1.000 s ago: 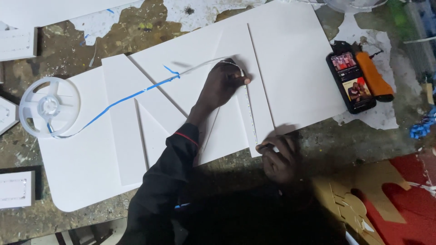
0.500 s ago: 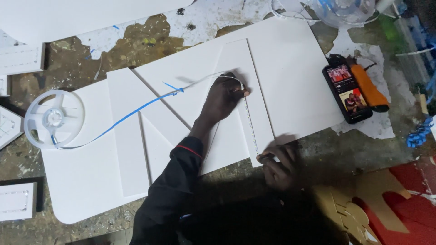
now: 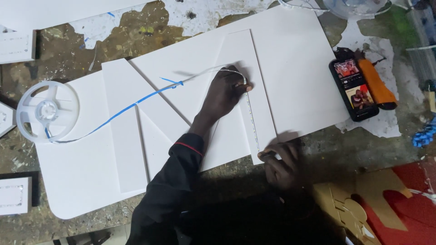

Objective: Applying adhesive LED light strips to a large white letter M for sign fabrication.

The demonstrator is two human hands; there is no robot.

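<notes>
While the left hand (image 3: 225, 93) pinches the LED strip (image 3: 252, 122) against the white letter panel (image 3: 236, 50), the right hand (image 3: 280, 159) pins its lower end; pressing steadily along the edge should keep it straight.

Odds and ends I'm seeing lying around the worn, paint-flecked workbench (image 3: 59, 54)

I'm seeing a black phone (image 3: 354, 89) lying face up at the right with its screen glowing, an orange-and-black tool (image 3: 376, 85) resting just beside it on a torn scrap of white paper (image 3: 382, 124). Red and tan cardboard cutouts (image 3: 363, 204) are sitting at the lower right. A blue braided cord (image 3: 425, 135) is poking in at the right edge, and small white framed panels (image 3: 14, 196) are lying along the left edge.
</notes>
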